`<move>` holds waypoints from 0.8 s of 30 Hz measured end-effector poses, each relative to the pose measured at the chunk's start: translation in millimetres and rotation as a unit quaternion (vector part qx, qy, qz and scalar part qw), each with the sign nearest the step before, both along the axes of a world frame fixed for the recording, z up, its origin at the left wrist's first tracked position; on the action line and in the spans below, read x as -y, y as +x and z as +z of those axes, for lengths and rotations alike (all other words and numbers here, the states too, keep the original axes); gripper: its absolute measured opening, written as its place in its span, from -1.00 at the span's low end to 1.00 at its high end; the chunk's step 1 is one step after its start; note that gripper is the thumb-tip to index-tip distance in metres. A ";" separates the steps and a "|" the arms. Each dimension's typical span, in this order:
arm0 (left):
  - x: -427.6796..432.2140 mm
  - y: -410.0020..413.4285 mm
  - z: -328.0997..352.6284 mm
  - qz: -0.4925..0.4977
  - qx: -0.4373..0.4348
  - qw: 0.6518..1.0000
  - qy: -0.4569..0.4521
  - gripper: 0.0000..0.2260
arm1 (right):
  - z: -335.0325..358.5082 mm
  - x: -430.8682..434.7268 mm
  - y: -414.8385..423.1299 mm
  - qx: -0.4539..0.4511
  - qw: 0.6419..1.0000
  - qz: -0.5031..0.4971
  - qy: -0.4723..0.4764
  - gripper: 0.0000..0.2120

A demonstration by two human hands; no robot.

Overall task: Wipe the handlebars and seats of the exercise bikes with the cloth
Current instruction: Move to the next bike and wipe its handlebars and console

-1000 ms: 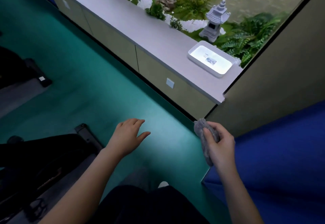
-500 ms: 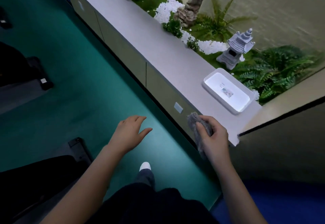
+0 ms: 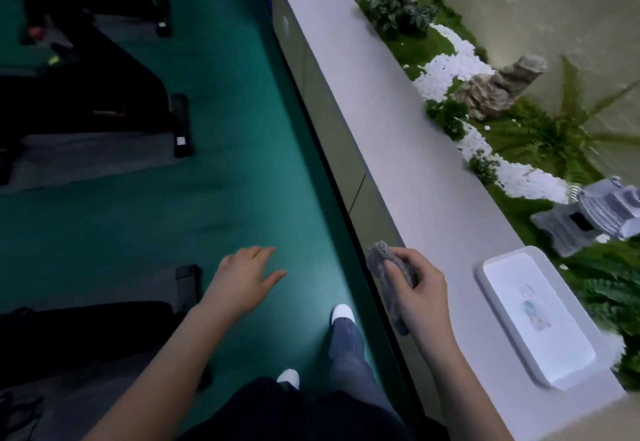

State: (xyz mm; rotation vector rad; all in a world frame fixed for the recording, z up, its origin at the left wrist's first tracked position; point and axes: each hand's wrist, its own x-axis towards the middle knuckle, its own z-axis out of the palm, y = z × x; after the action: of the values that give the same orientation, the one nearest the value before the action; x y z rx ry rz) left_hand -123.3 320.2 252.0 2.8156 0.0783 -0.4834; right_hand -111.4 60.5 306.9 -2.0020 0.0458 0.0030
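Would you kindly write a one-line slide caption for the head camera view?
Right hand grips a grey cloth by a grey ledge; left hand open above the green floor.

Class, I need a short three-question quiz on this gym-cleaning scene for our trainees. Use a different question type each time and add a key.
1. Which hand holds the grey cloth? A. left hand B. right hand C. neither
2. True or false: the left hand grips a bike handlebar.
3. Fill in: the white tray sits on the grey ____.

Key
1. B: its fingers curl round the cloth.
2. False: it hangs open over the green floor and touches nothing.
3. ledge
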 end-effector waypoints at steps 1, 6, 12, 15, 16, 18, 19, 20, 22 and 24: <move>-0.4 10.8 0.8 0.015 0.001 1.000 0.003 -0.48 | -1.6 -1.2 17.2 -0.001 1.000 0.017 0.006 -0.75; 12.4 77.8 12.0 0.088 0.022 0.996 0.003 -0.48 | 0.9 6.1 110.6 -0.004 0.996 0.085 0.027 -0.81; 29.5 144.9 23.5 0.153 0.062 0.986 -0.002 -0.47 | 9.7 9.8 211.3 -0.014 0.990 0.134 0.039 -0.83; 28.9 165.2 22.8 0.190 0.063 0.980 0.002 -0.45 | 11.2 -5.5 252.0 -0.025 0.987 0.154 0.049 -0.86; 27.4 171.5 21.3 0.201 0.060 0.978 0.002 -0.45 | 11.5 -11.8 264.1 -0.026 0.985 0.162 0.052 -0.86; 21.5 184.7 18.0 0.219 0.050 0.974 0.002 -0.45 | 11.0 -27.4 287.1 -0.025 0.981 0.182 0.054 -0.86; 16.1 191.9 16.7 0.225 0.044 0.973 0.002 -0.45 | 10.4 -36.3 297.8 -0.025 0.979 0.194 0.055 -0.85; 9.3 199.6 15.5 0.230 0.039 0.972 0.002 -0.45 | 9.6 -46.3 308.1 -0.024 0.977 0.207 0.054 -0.85; -8.4 215.0 13.5 0.235 0.031 0.971 0.008 -0.45 | 7.9 -68.1 327.4 -0.014 0.972 0.230 0.044 -0.84; -30.3 233.8 11.1 0.238 0.033 0.971 0.016 -0.45 | 5.5 -91.9 347.4 -0.002 0.969 0.246 0.039 -0.84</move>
State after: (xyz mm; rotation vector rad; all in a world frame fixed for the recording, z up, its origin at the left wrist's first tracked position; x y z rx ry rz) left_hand 110.5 350.6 263.1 2.7057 0.7312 -0.2762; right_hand 236.0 152.4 312.5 -1.8873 -0.4426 0.3208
